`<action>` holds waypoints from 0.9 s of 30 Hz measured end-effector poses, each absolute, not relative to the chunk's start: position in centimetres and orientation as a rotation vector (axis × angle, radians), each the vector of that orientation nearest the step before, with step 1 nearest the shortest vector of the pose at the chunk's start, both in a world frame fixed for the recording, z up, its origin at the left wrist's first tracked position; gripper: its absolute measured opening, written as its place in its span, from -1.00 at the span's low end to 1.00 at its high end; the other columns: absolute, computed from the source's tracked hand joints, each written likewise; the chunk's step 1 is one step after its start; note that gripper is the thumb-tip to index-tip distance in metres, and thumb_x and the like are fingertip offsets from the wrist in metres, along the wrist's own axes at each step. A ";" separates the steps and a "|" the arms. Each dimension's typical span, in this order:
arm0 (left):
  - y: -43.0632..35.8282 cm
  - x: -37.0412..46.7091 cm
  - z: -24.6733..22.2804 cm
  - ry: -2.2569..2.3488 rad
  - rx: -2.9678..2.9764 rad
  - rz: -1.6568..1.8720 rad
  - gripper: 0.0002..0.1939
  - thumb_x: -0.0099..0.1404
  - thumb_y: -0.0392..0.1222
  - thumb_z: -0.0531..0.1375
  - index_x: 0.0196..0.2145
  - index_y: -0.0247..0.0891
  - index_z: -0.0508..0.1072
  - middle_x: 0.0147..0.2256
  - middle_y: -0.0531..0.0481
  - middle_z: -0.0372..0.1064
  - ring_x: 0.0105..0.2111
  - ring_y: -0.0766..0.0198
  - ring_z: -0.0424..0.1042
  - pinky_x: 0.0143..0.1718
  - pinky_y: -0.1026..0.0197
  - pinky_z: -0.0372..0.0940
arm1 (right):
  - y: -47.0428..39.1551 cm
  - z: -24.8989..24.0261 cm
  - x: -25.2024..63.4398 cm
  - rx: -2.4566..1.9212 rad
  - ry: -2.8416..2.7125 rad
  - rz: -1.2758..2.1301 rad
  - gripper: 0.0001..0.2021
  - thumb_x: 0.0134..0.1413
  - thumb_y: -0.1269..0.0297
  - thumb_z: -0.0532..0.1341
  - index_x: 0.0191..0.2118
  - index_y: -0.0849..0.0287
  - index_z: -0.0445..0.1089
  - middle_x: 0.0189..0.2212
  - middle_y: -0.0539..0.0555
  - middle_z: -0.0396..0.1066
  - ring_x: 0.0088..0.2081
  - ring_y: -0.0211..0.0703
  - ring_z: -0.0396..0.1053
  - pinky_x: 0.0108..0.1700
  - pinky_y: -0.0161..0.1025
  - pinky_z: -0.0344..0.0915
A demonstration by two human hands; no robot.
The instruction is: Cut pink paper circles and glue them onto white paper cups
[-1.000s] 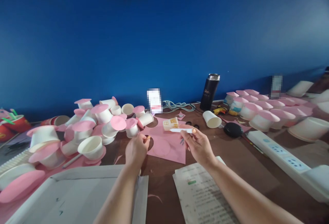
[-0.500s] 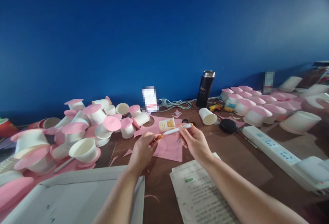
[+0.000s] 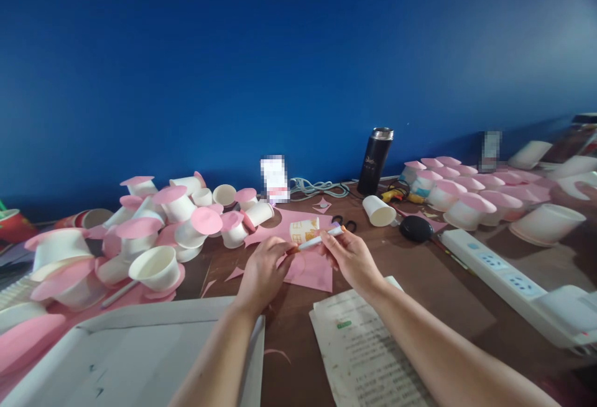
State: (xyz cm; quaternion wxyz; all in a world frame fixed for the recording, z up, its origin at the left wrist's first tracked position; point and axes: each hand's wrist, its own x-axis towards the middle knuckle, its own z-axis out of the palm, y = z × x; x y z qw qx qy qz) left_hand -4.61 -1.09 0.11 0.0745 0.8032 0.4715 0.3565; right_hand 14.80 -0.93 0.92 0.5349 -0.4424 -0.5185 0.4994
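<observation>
Slim white cylindrical pen [image 3: 318,239] and orange cap [image 3: 293,249] between hands [image 3: 263,265] [image 3: 353,260]

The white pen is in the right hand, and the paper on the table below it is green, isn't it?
Not quite: the paper is pink, not green, as the head view shows. The white pen is in the right hand, and the paper is on the table below it.

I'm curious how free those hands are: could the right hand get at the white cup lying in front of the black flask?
Probably yes: nothing blocks the way from the right hand to the cup, though it holds a pen.
</observation>
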 end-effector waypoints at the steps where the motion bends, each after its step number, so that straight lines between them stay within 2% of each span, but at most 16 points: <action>1: -1.1 -4.6 0.1 1.411 2.428 1.085 -0.85 0.29 -0.21 0.13 -0.22 -0.20 0.47 -0.27 -0.03 0.41 -0.24 0.22 0.37 -0.20 0.20 0.24 | -0.9 0.8 14.8 -1.058 -1.218 1.212 -0.64 0.03 -0.05 0.22 -0.42 0.21 0.35 -0.57 -0.04 0.35 -0.65 -0.42 0.12 -0.62 -0.40 0.00; 8: -1.3 -4.5 -0.4 1.405 2.408 1.139 -0.84 0.30 -0.19 0.14 -0.20 -0.20 0.48 -0.24 0.00 0.50 -0.23 0.22 0.42 -0.16 0.20 0.25 | -0.5 0.7 15.0 -1.056 -1.209 1.236 -0.62 -0.01 -0.03 0.27 -0.53 0.23 0.36 -0.74 -0.10 0.19 -0.68 -0.42 0.07 -0.61 -0.40 -0.01; 14: -1.9 -3.9 -0.2 1.407 2.345 1.162 -0.87 0.28 -0.22 0.16 -0.25 -0.20 0.50 -0.29 0.01 0.50 -0.27 0.24 0.43 -0.19 0.20 0.25 | -1.1 0.8 14.6 -1.068 -1.190 1.219 -0.64 -0.06 -0.02 0.30 -0.50 0.25 0.43 -0.63 0.00 0.35 -0.62 -0.35 0.24 -0.56 -0.36 0.19; 19: -2.0 -3.5 -0.1 1.461 2.298 1.060 -0.86 0.28 -0.21 0.16 -0.24 -0.17 0.51 -0.29 0.03 0.51 -0.28 0.24 0.44 -0.21 0.22 0.24 | -0.8 0.5 14.5 -1.071 -1.142 1.244 -0.64 -0.06 -0.03 0.29 -0.48 0.24 0.41 -0.60 -0.01 0.36 -0.62 -0.37 0.22 -0.59 -0.39 0.19; 22: -2.0 -3.6 0.0 1.623 2.195 1.021 -0.83 0.29 -0.14 0.14 -0.23 -0.17 0.51 -0.29 0.02 0.52 -0.31 0.24 0.45 -0.27 0.24 0.24 | -0.3 0.3 14.7 -1.102 -1.189 1.184 -0.65 0.02 0.02 0.25 -0.22 0.22 0.40 -0.59 -0.06 0.35 -0.64 -0.38 0.21 -0.61 -0.41 0.18; 25: -1.8 -4.2 0.0 1.845 2.064 1.036 -0.79 0.30 -0.09 0.11 -0.25 -0.18 0.50 -0.33 0.00 0.53 -0.35 0.24 0.46 -0.33 0.26 0.21 | 0.2 -0.1 15.0 -1.171 -1.126 1.185 -0.44 0.00 0.13 0.26 0.11 0.20 0.18 -0.46 -0.02 0.44 -0.61 -0.34 0.27 -0.63 -0.40 0.21; 27: -1.6 -4.5 0.0 1.960 1.983 1.040 -0.80 0.30 -0.08 0.10 -0.27 -0.17 0.49 -0.33 0.00 0.53 -0.34 0.22 0.47 -0.34 0.26 0.20 | 0.6 -0.4 15.1 -1.205 -1.089 1.260 -0.36 -0.01 0.21 0.26 0.18 0.20 0.07 -0.38 0.03 0.48 -0.59 -0.31 0.33 -0.62 -0.38 0.25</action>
